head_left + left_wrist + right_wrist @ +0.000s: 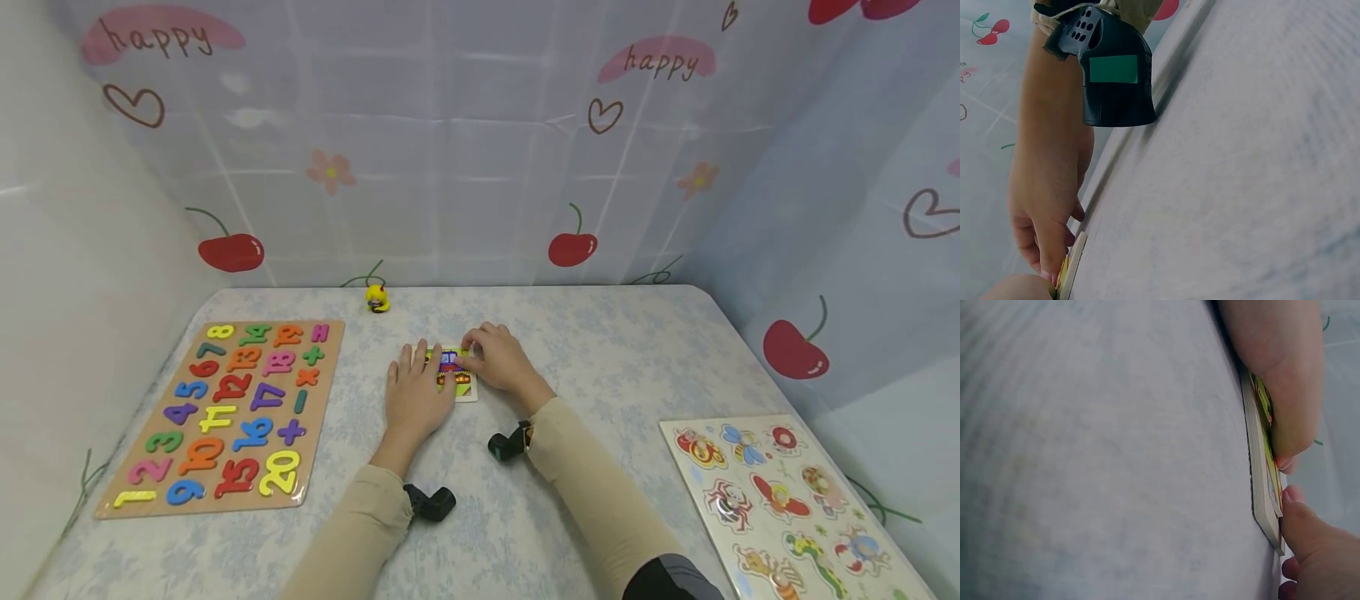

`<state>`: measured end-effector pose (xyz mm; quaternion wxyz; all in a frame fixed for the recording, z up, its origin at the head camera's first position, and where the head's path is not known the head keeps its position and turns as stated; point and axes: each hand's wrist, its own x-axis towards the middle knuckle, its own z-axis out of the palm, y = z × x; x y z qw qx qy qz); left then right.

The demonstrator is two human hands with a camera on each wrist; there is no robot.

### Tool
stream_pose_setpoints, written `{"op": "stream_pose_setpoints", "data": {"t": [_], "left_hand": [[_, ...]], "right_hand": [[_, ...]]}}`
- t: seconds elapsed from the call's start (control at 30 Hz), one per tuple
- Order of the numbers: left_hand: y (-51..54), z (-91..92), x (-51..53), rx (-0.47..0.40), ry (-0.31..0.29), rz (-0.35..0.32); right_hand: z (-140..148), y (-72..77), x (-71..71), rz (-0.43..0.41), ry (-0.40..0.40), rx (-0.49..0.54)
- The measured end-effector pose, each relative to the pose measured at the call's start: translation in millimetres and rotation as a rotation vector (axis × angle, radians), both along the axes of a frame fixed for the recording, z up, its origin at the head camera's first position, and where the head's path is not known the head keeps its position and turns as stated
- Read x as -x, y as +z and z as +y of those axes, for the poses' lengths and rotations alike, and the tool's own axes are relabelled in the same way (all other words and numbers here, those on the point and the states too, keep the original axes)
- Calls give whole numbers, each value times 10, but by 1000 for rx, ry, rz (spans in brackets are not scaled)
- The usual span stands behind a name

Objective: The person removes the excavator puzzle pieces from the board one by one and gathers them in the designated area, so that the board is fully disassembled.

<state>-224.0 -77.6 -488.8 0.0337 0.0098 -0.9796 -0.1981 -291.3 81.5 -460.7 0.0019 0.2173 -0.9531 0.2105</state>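
Observation:
A small wooden jigsaw puzzle (pixel 465 390) with a colourful vehicle picture on yellow-green lies on the table between the hands. The left hand (pixel 422 390) rests on its left side, fingers spread and fairly straight, the thumb pressing the picture. With curled fingers, the right hand (pixel 501 357) pinches at a puzzle piece (pixel 1272 472) along the upper right part, thumb and index finger on it. In the right wrist view that piece sits slightly proud of the pale board (pixel 1260 487). Fingers cover much of the picture.
At left lies a wooden number board (pixel 225 417) with coloured digits and signs. An insect puzzle board (pixel 780 500) occupies the front right. A small yellow toy (pixel 377 298) stands near the back edge. Printed curtains (pixel 480 150) surround the table.

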Motion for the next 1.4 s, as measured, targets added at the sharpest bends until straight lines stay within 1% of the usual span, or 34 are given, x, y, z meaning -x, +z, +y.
{"op": "stream_pose_setpoints", "data": {"t": [0.33,0.53,0.67,0.83,0.93,1.17,1.27,1.4], "left_hand": [[-16,4,8,13,0,-3],[-11,3,18,11,1,7],[-11,0,13,7,5,3],[-4,5,8,4,9,1],[4,7,5,4,9,0],[14,8,11,3,10,-6],[25,7,22,-8,21,-6],[47,13,40,-25,48,20]], "right_hand": [[22,-31,64,-30,18,20],[17,-57,99,-36,30,9],[0,-56,115,-67,48,-6],[-17,-55,141,-108,44,-7],[-19,-55,146,-123,45,21],[-19,-41,122,-156,15,150],[-25,-39,117,-167,22,204],[-33,-46,119,-178,43,250]]}}
